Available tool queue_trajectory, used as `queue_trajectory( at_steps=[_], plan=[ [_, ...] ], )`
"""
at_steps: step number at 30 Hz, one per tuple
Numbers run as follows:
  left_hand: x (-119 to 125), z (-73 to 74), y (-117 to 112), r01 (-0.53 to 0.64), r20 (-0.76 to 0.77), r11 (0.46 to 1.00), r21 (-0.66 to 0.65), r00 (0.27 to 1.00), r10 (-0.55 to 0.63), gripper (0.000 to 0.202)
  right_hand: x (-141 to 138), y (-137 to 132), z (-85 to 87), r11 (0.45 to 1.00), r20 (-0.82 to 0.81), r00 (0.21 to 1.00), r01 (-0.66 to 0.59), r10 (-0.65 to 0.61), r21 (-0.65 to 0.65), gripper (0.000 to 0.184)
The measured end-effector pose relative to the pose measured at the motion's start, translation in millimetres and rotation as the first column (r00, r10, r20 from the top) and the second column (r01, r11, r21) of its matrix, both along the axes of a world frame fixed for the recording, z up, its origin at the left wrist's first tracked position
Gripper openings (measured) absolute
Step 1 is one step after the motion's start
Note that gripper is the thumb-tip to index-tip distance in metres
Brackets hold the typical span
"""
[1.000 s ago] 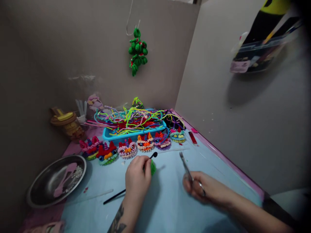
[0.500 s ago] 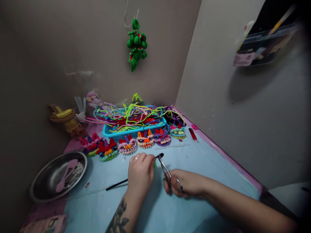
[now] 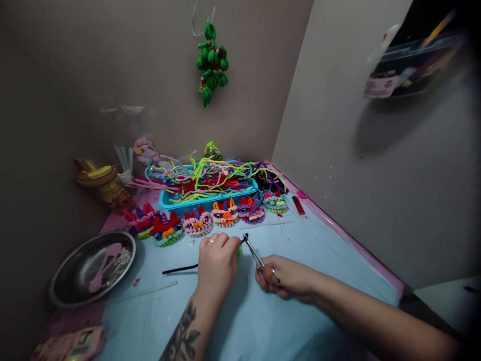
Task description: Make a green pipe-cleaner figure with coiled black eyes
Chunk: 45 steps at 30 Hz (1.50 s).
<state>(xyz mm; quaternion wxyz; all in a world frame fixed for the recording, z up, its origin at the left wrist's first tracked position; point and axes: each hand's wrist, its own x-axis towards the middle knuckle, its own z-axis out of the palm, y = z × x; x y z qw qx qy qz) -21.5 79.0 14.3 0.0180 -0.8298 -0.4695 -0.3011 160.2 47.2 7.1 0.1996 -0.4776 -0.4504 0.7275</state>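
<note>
My left hand (image 3: 217,260) is closed around a black pipe cleaner (image 3: 180,269), whose long end sticks out to the left above the table. Its short end pokes out past my fingertips on the right, where the tips of the scissors (image 3: 256,254) meet it. My right hand (image 3: 276,276) grips the scissors by their handles, with the blades pointing up and left. A bit of green shows beside my left fingers; I cannot make out what it belongs to. Several colourful pipe-cleaner lion-like heads (image 3: 225,212) stand in a row beyond my hands.
Behind the heads, a blue tray (image 3: 199,204) overflows with pipe cleaners. At left lies a metal bowl (image 3: 67,296) with a pink tool and white beads. A red lighter (image 3: 298,205) lies at right. A green bundle (image 3: 212,62) and a clear bin (image 3: 409,70) hang on the walls.
The scissors' handles have come closer together, and their tips have shifted slightly left. Less black shows at the blade tips. The pipe cleaner's long end has swung up a little.
</note>
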Motion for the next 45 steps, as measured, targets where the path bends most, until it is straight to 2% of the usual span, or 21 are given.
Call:
queue_trajectory(
  at_steps=[5, 9, 14, 17, 20, 22, 24, 26, 27, 29, 31, 34, 36, 38, 41, 45],
  plan=[
    [2.9, -2.0, 0.1, 0.007, -0.007, 1.0, -0.013, 1.0, -0.007, 0.02, 2.5, -4.8, -7.7, 0.998, -0.09, 0.994, 0.065, -0.066, -0.02, 0.042],
    [8.9, -2.2, -2.3, 0.016, -0.003, 1.0, -0.004, 1.0, -0.016, 0.019, 8.1, -11.7, -13.9, 0.997, -0.127, 0.989, 0.073, -0.073, -0.001, 0.053],
    [15.2, -2.0, -5.0, 0.035, 0.005, 0.999, 0.016, 0.999, -0.035, 0.019, 12.9, -18.7, -15.0, 0.997, -0.134, 0.988, 0.082, -0.079, 0.016, 0.053],
    [13.0, -2.2, -4.0, 0.025, -0.002, 0.999, 0.037, 1.0, -0.025, 0.018, 22.5, -16.6, -11.9, 0.983, -0.125, 0.975, 0.184, -0.182, 0.008, 0.053],
    [8.6, -0.1, -2.1, -0.006, 0.012, 0.997, 0.07, 1.0, 0.006, 0.019, 40.1, -10.3, -9.3, 0.947, -0.174, 0.942, 0.306, -0.287, 0.095, 0.052],
    [6.6, 2.4, -1.1, -0.028, 0.035, 0.994, 0.11, 0.999, 0.024, 0.019, 52.7, -5.5, -8.6, 0.962, -0.17, 0.959, 0.248, -0.227, 0.112, 0.047],
    [4.5, 4.6, 0.4, -0.046, 0.037, 0.989, 0.143, 0.998, 0.041, 0.019, 63.9, -0.4, -7.9, 0.978, -0.098, 0.984, 0.159, -0.147, 0.138, 0.046],
    [-0.5, 5.7, 3.0, -0.075, 0.006, 0.986, 0.146, 0.997, 0.075, 0.019, 74.6, 4.8, -6.5, 0.95, 0.064, 0.99, 0.104, -0.128, 0.296, 0.042],
    [-4.5, 5.9, 4.9, -0.104, -0.019, 0.985, 0.134, 0.994, 0.108, 0.018, 80.4, 7.3, -5.7, 0.908, 0.176, 0.971, 0.075, -0.16, 0.413, 0.035],
    [-15.6, 5.8, 9.9, -0.199, -0.063, 0.975, 0.099, 0.977, 0.206, 0.018, 92.9, 11.5, -5.1, 0.799, 0.403, 0.874, -0.028, -0.272, 0.6, 0.017],
    [-28.3, 5.9, 15.5, -0.322, -0.082, 0.945, 0.061, 0.942, 0.327, 0.019, 105.2, 13.9, -7.7, 0.739, 0.556, 0.744, -0.127, -0.37, 0.662, 0.017],
    [-43.1, 6.5, 22.6, -0.452, -0.135, 0.892, -0.021, 0.885, 0.445, 0.024, 114.9, 14.1, -20.5, 0.709, 0.612, 0.615, -0.119, -0.497, 0.695, 0.025],
    [-47.9, 5.8, 25.9, -0.484, -0.177, 0.872, -0.078, 0.867, 0.466, 0.026, 113.6, 14.0, -32.7, 0.675, 0.578, 0.542, -0.026, -0.61, 0.738, 0.026],
    [-49.5, 3.8, 28.3, -0.498, -0.212, 0.859, -0.117, 0.858, 0.468, 0.028, 109.7, 16.0, -43.6, 0.649, 0.561, 0.484, 0.02, -0.672, 0.76, 0.027],
    [-49.5, -0.5, 31.2, -0.498, -0.246, 0.851, -0.166, 0.857, 0.453, 0.03, 109.5, 24.6, -50.1, 0.649, 0.577, 0.463, -0.003, -0.673, 0.76, 0.025],
    [-50.3, -3.6, 34.0, -0.501, -0.302, 0.833, -0.235, 0.852, 0.427, 0.029, 125.1, 39.0, -41.0, 0.67, 0.617, 0.503, -0.096, -0.606, 0.736, 0.023]
  ],
)
